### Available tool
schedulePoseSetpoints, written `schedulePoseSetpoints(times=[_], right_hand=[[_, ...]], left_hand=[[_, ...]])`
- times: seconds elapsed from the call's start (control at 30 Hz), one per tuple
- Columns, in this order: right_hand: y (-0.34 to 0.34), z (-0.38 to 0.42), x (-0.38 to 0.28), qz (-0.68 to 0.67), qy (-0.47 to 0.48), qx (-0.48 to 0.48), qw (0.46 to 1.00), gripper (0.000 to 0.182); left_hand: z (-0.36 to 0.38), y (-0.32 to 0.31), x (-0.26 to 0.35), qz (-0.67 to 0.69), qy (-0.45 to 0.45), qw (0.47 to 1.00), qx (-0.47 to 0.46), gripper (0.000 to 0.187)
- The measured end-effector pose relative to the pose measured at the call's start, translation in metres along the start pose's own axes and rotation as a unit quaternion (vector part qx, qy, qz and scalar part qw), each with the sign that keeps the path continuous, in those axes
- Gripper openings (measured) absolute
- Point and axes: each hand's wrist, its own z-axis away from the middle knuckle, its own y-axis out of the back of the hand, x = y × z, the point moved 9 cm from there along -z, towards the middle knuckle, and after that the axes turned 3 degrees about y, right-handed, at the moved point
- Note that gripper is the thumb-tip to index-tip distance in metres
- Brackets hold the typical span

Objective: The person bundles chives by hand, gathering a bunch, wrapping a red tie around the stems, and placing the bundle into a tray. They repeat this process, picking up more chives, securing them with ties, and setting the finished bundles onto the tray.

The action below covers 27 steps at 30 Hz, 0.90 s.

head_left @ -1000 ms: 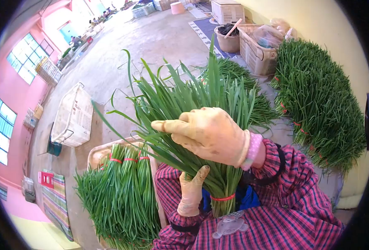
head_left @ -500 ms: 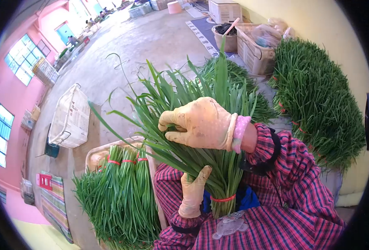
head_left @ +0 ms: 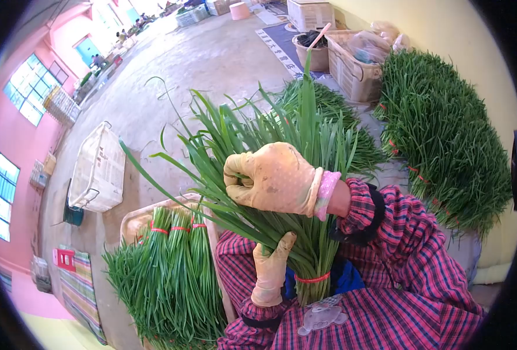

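A bundle of garlic chives [head_left: 305,251], tied near its base with a red band [head_left: 312,278], stands tilted against my lap, its long leaves fanning up and left. My left hand [head_left: 271,265], in a stained pale glove, grips the bundle from the left with the thumb across the stems. My right hand [head_left: 279,178], gloved too, is in front of the upper leaves, with fingers and thumb curled together. Whatever lies between those fingertips is hidden. Beside my left arm, several banded bundles [head_left: 176,262] lie in a pale crate [head_left: 135,224].
A large heap of banded chives [head_left: 439,134] lies along the right wall; more loose greens [head_left: 322,116] are ahead. A white crate [head_left: 99,166] stands on the floor at left. A crate with plastic bags [head_left: 354,70] and a bucket [head_left: 312,52] are at upper right.
My right hand has moved slightly down and its fingers have curled in more. My left hand keeps its grip on the bundle. The view has shifted a little.
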Motion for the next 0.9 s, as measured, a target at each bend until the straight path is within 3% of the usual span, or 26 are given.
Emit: schedulePoseSetpoints(times=[0.03, 0.13, 0.17, 0.23, 0.3, 0.43, 0.5, 0.6, 0.7, 0.77, 0.83, 0.9], right_hand=[[-0.002, 0.0, 0.002, 0.0, -0.002, 0.002, 1.0, 0.019], [0.029, 0.006, 0.019, -0.215, -0.037, 0.191, 0.957, 0.014], [0.033, 0.016, 0.031, -0.327, -0.092, 0.171, 0.925, 0.014], [0.063, 0.042, 0.04, -0.398, -0.134, 0.239, 0.875, 0.012], [0.072, 0.078, 0.063, -0.398, -0.202, 0.26, 0.856, 0.016], [0.043, 0.151, 0.097, -0.369, -0.226, 0.322, 0.842, 0.02], [0.035, 0.188, 0.099, -0.306, -0.222, 0.402, 0.834, 0.025], [-0.004, 0.22, 0.105, -0.39, -0.258, 0.347, 0.813, 0.026], [-0.037, 0.233, 0.087, -0.416, -0.311, 0.172, 0.837, 0.021], [-0.039, 0.234, 0.078, -0.403, -0.348, 0.15, 0.833, 0.023], [-0.036, 0.235, 0.075, -0.307, -0.366, 0.121, 0.87, 0.032], [-0.066, 0.246, 0.087, -0.302, -0.329, 0.078, 0.891, 0.078]], left_hand=[[0.0, -0.001, 0.001, -0.001, 0.001, 1.0, -0.001, 0.026], [0.002, 0.004, 0.003, -0.014, 0.004, 1.0, 0.019, 0.027], [0.003, 0.012, 0.002, 0.007, 0.009, 0.999, 0.034, 0.028], [0.002, 0.021, 0.005, 0.029, 0.015, 0.998, 0.047, 0.028], [0.002, 0.037, 0.005, 0.042, 0.04, 0.994, 0.097, 0.028], [0.001, 0.04, 0.008, 0.106, 0.043, 0.989, 0.097, 0.028], [0.0, 0.044, 0.006, 0.103, 0.053, 0.988, 0.099, 0.028], [0.003, 0.042, 0.015, 0.079, 0.034, 0.99, 0.108, 0.029], [0.008, 0.039, 0.019, 0.095, 0.035, 0.988, 0.12, 0.03], [0.008, 0.04, 0.022, 0.095, 0.014, 0.989, 0.11, 0.032], [0.009, 0.044, 0.021, 0.095, 0.013, 0.99, 0.099, 0.042], [0.01, 0.044, 0.021, 0.105, 0.003, 0.99, 0.093, 0.042]])
